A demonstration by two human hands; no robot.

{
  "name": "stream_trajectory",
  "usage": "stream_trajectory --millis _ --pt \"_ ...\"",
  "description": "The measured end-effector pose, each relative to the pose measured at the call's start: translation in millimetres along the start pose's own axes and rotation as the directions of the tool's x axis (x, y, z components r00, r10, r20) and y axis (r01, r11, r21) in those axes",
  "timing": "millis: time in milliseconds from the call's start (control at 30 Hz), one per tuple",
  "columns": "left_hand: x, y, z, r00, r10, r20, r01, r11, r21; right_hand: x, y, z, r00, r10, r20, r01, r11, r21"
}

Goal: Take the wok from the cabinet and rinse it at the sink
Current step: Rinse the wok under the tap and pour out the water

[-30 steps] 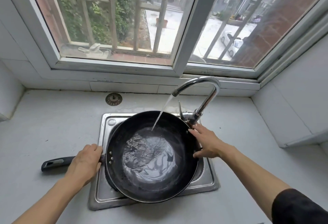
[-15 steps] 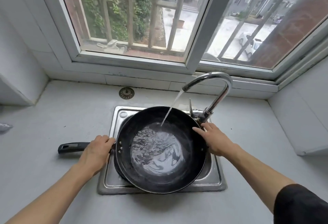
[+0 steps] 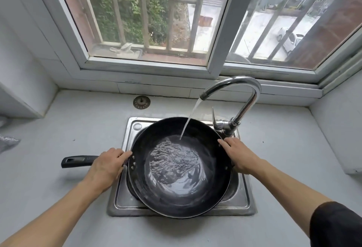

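A wide black metal wok (image 3: 180,168) sits over the small square steel sink (image 3: 121,203), and it covers almost all of the basin. The person's left hand (image 3: 106,166) grips the wok's long black handle (image 3: 78,161) right where it joins the bowl, with the fingers curled over it; the free end of the handle points left above the pale grey countertop (image 3: 58,197). The right hand (image 3: 238,155) holds the opposite rim of the wok, the fingers lying along the edge and the thumb hidden behind it. From the curved chrome faucet (image 3: 244,98) a thin stream of water (image 3: 189,119) falls into the far side of the wok, and a shallow pool ripples on the bottom. A round metal drain strainer (image 3: 141,102) lies on the countertop behind the sink, near the white window frame (image 3: 148,66).
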State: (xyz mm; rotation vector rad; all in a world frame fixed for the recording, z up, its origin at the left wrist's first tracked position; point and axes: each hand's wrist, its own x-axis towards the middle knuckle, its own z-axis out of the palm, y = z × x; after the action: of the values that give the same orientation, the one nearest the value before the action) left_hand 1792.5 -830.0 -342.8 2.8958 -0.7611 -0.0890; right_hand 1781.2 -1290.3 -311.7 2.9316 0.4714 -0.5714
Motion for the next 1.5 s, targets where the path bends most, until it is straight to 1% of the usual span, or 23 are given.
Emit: stream_trajectory --millis 133,267,400,533,633,700,767,933,1133,1233,1300,1367,1433,1500 --pt "6.9 7.9 -1.8 0.999 -0.008 -0.038 0.008 1.000 0.001 3.0 3.4 5.6 1.000 -0.003 -0.001 0.003 0.999 0.042" --pt "6.4 8.3 0.3 0.998 -0.009 -0.065 0.008 1.000 -0.002 3.4 7.0 13.0 0.999 -0.016 -0.048 0.019 0.998 0.060" --pt "9.4 7.4 -2.8 0.997 0.022 -0.070 -0.020 0.999 0.028 7.7 9.4 12.0 1.000 -0.012 -0.008 0.013 0.997 0.076" --pt "3.0 1.3 -2.9 0.999 0.042 -0.032 -0.042 0.999 0.015 6.2 6.2 18.2 0.997 -0.021 0.068 0.012 0.992 0.126" --pt "-2.1 0.0 -5.7 0.998 0.058 -0.015 -0.058 0.998 0.009 2.4 2.3 23.4 0.994 -0.036 0.099 0.019 0.986 0.167" --pt "-3.1 -0.3 -8.7 0.998 0.069 -0.007 -0.068 0.998 0.007 -0.7 0.7 21.8 0.989 -0.031 0.144 0.005 0.984 0.177" --pt "-3.1 0.0 -11.0 0.997 0.079 -0.009 -0.079 0.997 0.017 -5.2 0.7 17.0 0.987 -0.023 0.157 -0.008 0.981 0.194" --pt "4.3 8.2 -19.4 0.995 0.093 -0.020 -0.093 0.996 0.007 -20.9 5.4 6.8 0.991 -0.016 0.133 -0.011 0.980 0.198" --pt "21.6 21.7 -17.0 0.991 0.126 -0.042 -0.128 0.991 -0.034 -45.8 19.7 6.7 0.993 0.045 0.114 -0.070 0.970 0.233" --pt "29.0 27.8 -12.3 0.989 0.144 -0.046 -0.146 0.988 -0.049 -61.5 24.1 2.5 0.993 0.084 0.078 -0.099 0.971 0.218" --pt "34.0 31.9 -10.7 0.983 0.168 -0.072 -0.172 0.983 -0.057 -70.3 26.4 0.5 0.992 0.115 0.057 -0.124 0.971 0.204" --pt "39.3 35.8 -10.6 0.975 0.193 -0.109 -0.200 0.978 -0.062 -77.6 27.0 -1.7 0.992 0.127 0.020 -0.129 0.982 0.139" --pt "43.6 39.1 -10.5 0.967 0.209 -0.145 -0.219 0.974 -0.054 -82.9 25.9 -5.0 0.991 0.134 -0.002 -0.133 0.990 0.035" --pt "46.6 41.9 -9.9 0.963 0.209 -0.171 -0.222 0.973 -0.057 -87.0 25.1 -7.9 0.989 0.147 -0.010 -0.147 0.989 0.001"
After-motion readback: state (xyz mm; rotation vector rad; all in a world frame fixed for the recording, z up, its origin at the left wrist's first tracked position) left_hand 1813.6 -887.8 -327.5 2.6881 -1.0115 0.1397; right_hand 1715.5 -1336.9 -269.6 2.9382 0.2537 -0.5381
